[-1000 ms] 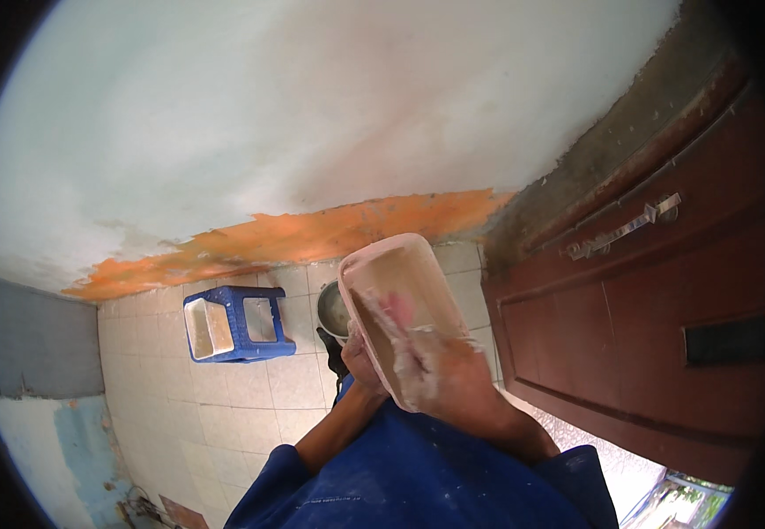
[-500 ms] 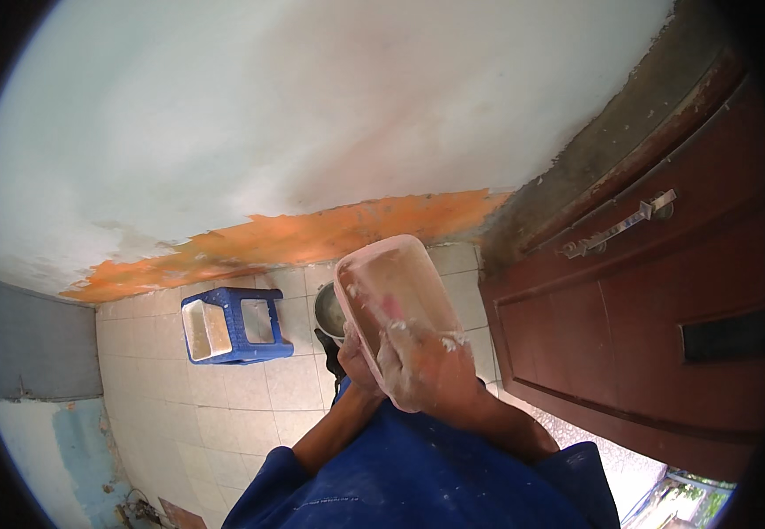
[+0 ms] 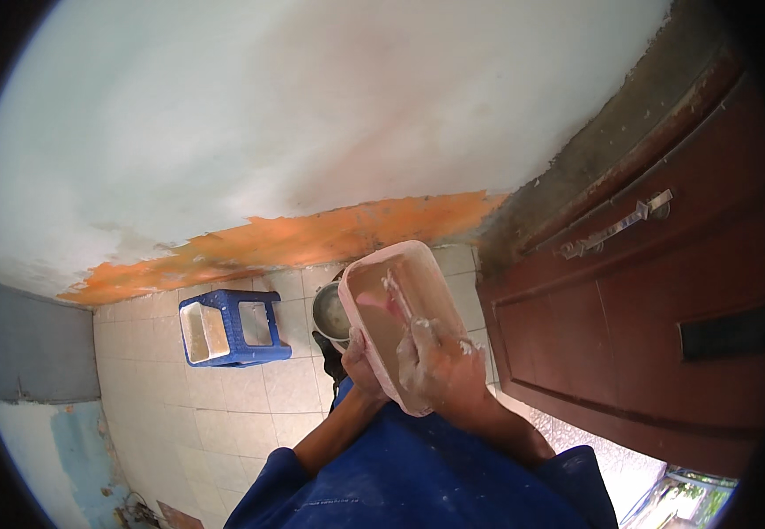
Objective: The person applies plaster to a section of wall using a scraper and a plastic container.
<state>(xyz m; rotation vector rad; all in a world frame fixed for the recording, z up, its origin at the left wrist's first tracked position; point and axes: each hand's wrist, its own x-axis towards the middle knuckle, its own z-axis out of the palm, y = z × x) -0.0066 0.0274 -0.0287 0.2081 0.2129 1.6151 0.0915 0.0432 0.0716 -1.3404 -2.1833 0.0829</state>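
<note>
A pale pink, rectangular plastic tub (image 3: 450, 295) is tilted in front of my body, its inside smeared with putty-like residue. My left hand (image 3: 362, 363) is closed around the tub's left side. Over the near end of the tub, my right hand (image 3: 435, 360) is closed on a putty-caked scraper (image 3: 397, 298) that reaches into it. A pink-red patch shows beside the scraper; I cannot make out whether it is part of the tool. White residue coats the fingers of my right hand.
Behind the tub stands a round bucket (image 3: 330, 310) with greyish contents. A blue plastic stool (image 3: 233, 329) is on the tiled floor (image 3: 224, 401) at left. The patchy white wall (image 3: 312, 115) has a bare orange strip (image 3: 312, 234). A brown door (image 3: 612, 326) stands at right.
My right hand and the scraper have shifted, so the scraper now stands up more visibly inside the tub. The tub has moved slightly right, uncovering more of the bucket.
</note>
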